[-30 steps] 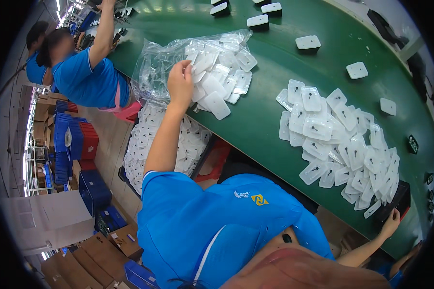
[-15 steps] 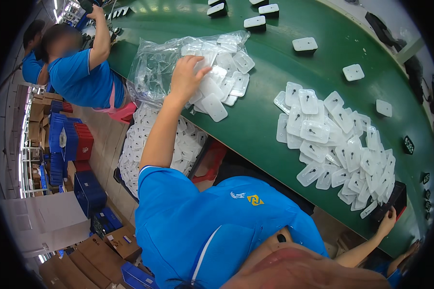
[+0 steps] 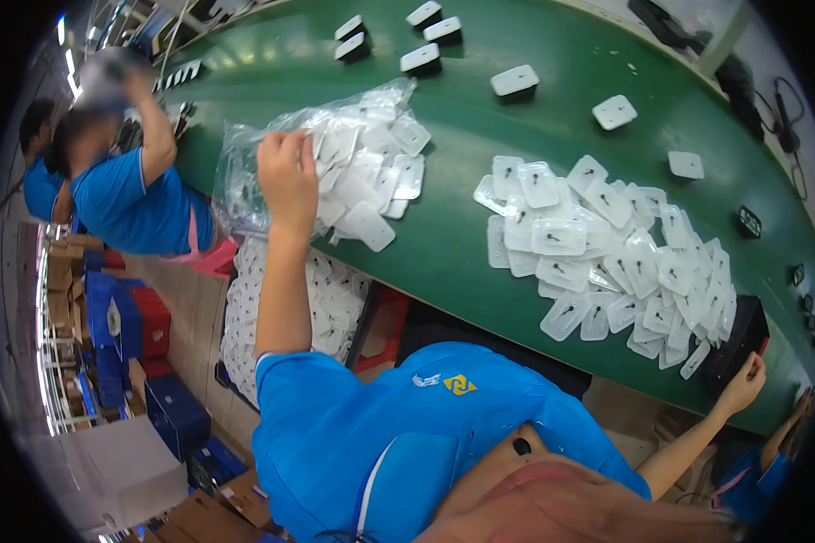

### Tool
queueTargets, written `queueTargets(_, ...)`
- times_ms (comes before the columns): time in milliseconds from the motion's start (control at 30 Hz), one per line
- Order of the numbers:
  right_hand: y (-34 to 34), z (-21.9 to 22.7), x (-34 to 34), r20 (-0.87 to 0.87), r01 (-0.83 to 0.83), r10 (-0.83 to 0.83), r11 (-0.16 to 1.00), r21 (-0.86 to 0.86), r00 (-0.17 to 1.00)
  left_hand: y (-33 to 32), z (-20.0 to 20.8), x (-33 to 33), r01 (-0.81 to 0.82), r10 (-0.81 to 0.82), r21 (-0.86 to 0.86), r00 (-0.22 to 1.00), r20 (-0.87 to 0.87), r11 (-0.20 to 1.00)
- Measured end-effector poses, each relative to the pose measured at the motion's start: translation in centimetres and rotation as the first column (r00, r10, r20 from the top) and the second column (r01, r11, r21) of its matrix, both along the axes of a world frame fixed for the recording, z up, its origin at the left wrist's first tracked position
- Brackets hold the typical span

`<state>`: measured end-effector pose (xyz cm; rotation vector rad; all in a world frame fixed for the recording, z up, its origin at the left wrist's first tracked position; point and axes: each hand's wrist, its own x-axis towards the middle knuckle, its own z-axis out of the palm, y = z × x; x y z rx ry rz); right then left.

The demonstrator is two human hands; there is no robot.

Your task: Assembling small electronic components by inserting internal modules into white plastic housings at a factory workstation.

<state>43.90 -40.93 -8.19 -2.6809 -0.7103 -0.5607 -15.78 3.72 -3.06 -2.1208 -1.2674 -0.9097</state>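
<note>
My left hand is at the near left of a clear plastic bag, fingers drawn together on its film. White translucent plastic covers lie in a heap in and on the bag. At the far right, my right hand is beside a black box, fingers pinched; a small red strip shows at the fingertips, and I cannot tell whether it belongs to the box. Between my hands lies a larger pile of the same covers, many with a small dark piece on them.
Several black cases with white tops stand along the green table. Small dark parts line its right side. A bin full of white covers sits below the table edge. Two co-workers are at the left, another at the lower right.
My left hand has left the white covers and moved left to the bag's film, its fingers closing. My right hand has shifted slightly right along the black box. The whole view has tilted a little.
</note>
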Motion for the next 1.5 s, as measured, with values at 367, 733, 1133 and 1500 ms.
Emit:
queueTargets(367,17.3,11.2,-17.0,-0.102,-0.316,0.834,0.316,0.895,0.542,-7.4,5.3,19.4,0.965,-0.293,-0.134,0.198,0.935,0.227)
queueTargets(733,24.1,12.7,-22.4,0.043,-0.347,0.941,0.080,0.934,0.334,-12.3,6.9,27.0,0.998,-0.429,0.040,-0.019,0.903,0.041)
queueTargets(1133,25.1,12.7,-20.8,0.044,-0.603,0.928,0.205,0.771,0.371,-10.4,5.9,27.5,0.990,-0.478,0.002,0.066,0.876,0.140)
queueTargets(1500,25.2,12.2,-20.7,-0.020,-0.521,0.931,0.222,0.824,0.364,-10.0,5.2,27.9,0.997,-0.468,0.001,0.033,0.883,0.071)
